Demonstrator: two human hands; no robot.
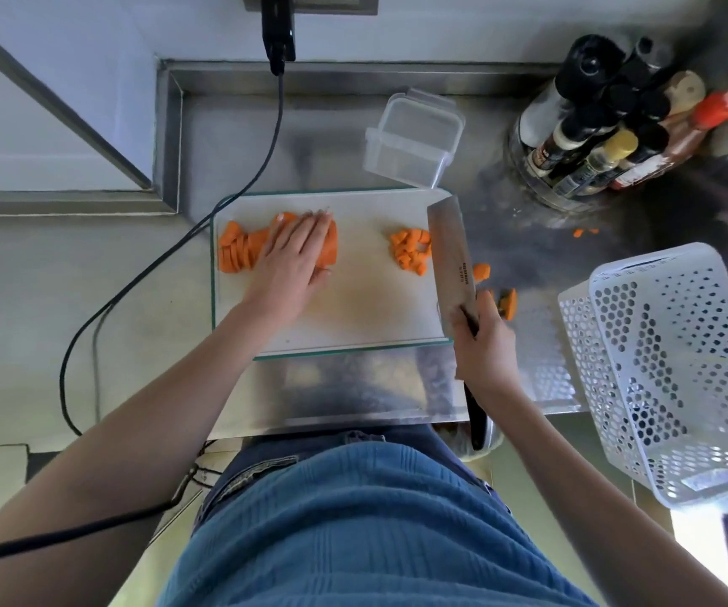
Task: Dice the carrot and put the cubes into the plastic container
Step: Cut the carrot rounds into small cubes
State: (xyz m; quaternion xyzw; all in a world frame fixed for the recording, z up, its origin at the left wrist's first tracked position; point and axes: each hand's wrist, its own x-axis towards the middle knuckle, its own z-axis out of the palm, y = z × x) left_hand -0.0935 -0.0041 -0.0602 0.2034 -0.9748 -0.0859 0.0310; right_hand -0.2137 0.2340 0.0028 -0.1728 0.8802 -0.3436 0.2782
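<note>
Carrot slices (pixel 239 251), white board (pixel 353 308), steel counter (pixel 344 124)

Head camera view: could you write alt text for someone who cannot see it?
Seen from above, a person's left hand presses flat on carrot slices on a white cutting board, while the right hand grips a cleaver beside a small pile of carrot cubes. An empty plastic container sits behind the board; a few carrot bits lie on the steel counter.

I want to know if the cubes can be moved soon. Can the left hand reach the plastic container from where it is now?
Probably yes. The left hand lies flat on the carrot strips, holding nothing. The plastic container stands open just beyond the cutting board, with nothing between them.
</note>
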